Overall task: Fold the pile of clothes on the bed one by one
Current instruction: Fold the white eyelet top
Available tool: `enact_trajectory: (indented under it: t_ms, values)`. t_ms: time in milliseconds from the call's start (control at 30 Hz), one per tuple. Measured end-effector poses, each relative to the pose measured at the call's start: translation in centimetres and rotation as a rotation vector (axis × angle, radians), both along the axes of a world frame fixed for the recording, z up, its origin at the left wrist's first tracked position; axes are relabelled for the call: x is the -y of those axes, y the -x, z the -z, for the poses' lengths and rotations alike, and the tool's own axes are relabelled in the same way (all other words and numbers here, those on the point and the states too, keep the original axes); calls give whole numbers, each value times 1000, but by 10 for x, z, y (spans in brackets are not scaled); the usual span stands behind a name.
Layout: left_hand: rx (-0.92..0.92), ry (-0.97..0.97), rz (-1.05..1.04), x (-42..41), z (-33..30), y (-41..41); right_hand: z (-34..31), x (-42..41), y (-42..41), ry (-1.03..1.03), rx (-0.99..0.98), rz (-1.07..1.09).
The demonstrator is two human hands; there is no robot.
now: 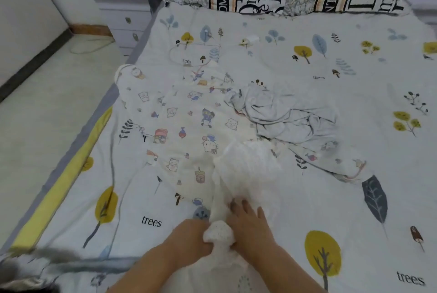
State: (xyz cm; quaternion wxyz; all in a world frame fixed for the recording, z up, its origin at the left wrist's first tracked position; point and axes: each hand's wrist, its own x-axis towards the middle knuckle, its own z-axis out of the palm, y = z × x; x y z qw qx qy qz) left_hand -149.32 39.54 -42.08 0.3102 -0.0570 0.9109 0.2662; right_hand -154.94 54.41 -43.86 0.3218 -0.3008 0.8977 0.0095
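Both bare forearms reach in from the near edge, angled toward each other so the hands meet close together near the middle. The left hand (191,237) is knuckles-up, its fingers curled under and gripping a bunched knob of white cloth (218,233). The right hand (251,224) lies just right of it, palm down, fingers stretched toward the far side and pressing flat on the same cloth.
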Motion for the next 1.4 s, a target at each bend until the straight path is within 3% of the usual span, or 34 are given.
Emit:
enact_trajectory:
  t_ms: [167,267,400,533,633,800,967,1067,1167,1233,1300,1400]
  values:
    - [-79,-82,-169,12,-58,-14,-46,-15,-32,134,78,187]
    - [-288,-165,-443,12,-118,-10,-98,-28,-36,304,152,420]
    - [-478,-506,-823,15,-207,-7,-182,-55,-42,524,11,481]
    - [-546,-743,-901,15,-279,-12,-260,-75,-53,742,-118,568]
    - [-594,-737,-917,20,-318,-16,-329,-82,-64,943,-84,710]
    - [-568,-705,-812,0,-387,-43,-444,-89,-89,1169,43,811]
    - [-574,-660,-604,-37,-442,-91,-517,-91,-109,1328,134,937]
    - [-637,-775,-268,-48,-475,-122,-543,-90,-123,1380,144,948]
    - [-681,-612,29,-58,-492,-142,-557,-84,-136,1386,158,949]
    - [-828,-462,55,-68,-499,-145,-564,-81,-142,1377,165,939]
    - [-1024,-434,-10,-70,-505,-141,-568,-80,-145,1359,176,939]
    - [-1041,-445,-181,-63,-523,-137,-567,-83,-149,1279,182,943]
